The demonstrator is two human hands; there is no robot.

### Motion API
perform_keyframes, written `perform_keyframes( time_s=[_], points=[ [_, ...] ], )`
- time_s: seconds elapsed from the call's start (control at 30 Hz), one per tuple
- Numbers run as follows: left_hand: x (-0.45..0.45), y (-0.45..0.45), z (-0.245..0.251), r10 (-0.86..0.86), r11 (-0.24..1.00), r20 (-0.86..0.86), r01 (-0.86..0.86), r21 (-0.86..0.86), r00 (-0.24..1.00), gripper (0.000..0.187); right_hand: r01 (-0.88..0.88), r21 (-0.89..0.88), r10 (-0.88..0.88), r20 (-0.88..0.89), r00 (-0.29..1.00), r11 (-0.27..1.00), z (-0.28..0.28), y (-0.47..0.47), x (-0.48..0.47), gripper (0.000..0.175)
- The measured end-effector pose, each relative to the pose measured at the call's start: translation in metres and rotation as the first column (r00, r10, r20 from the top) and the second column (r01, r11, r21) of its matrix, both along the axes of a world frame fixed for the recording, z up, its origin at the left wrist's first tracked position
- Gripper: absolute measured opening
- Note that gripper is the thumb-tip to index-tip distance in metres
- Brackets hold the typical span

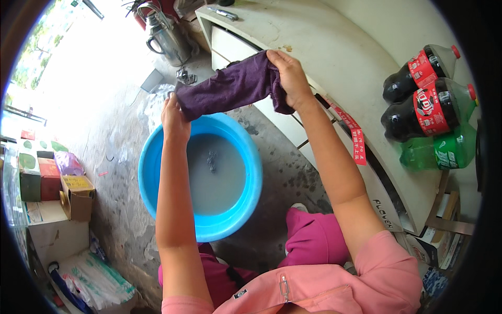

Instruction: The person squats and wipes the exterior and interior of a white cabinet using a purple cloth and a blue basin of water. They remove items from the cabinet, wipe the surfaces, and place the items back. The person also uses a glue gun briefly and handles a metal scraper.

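A dark purple cloth (231, 86), creased and looking damp, is stretched between my two hands. My left hand (176, 119) grips its lower left end, near the rim of a blue plastic basin (251, 157). Its other end, higher and to the right, is in my right hand (290, 78), with a bunched edge hanging under the fingers. Cloudy grey water (219, 184) lies in the basin below, with a small patch of bubbles on it. The basin stands on the concrete floor in front of my knees.
A white cabinet (333, 51) runs along the right, with cola bottles (427, 110) and a green bottle (439, 151) on top. Beyond the basin stand a metal thermos flask (168, 43) and a crumpled plastic bag (157, 104). Cardboard boxes (78, 196) and folded plastic bags (98, 278) are at the left.
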State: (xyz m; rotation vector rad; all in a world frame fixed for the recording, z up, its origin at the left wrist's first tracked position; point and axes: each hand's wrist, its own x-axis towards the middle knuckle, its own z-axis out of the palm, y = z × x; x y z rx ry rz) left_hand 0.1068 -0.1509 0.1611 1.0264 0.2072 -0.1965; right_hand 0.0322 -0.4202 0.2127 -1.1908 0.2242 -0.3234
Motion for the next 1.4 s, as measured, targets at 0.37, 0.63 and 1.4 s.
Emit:
perform_keyframes(
  time_s=[0.37, 0.63, 1.4],
  points=[
    [-0.087, -0.093, 0.102, -0.537, 0.831, 0.332, 0.418, 0.367, 0.776, 0.040, -0.197, 0.487, 0.218, 0.014, 0.976, 0.851, 0.000, 0.022, -0.002, 0.015],
    [0.013, 0.016, 0.032, -0.578, 0.218, 0.199, -0.086, 0.972, 0.791, 0.052, 0.360, -0.385, -0.302, 0.204, 0.931, 0.850, 0.050, -0.113, -0.036, 0.020],
    [0.028, 0.215, -0.106, -0.373, -0.529, -0.071, -0.150, 0.835, 0.925, 0.034, -0.310, -0.951, -0.400, -0.278, 0.873, -0.017, -0.024, -0.076, 0.123, 0.098]
  ],
)
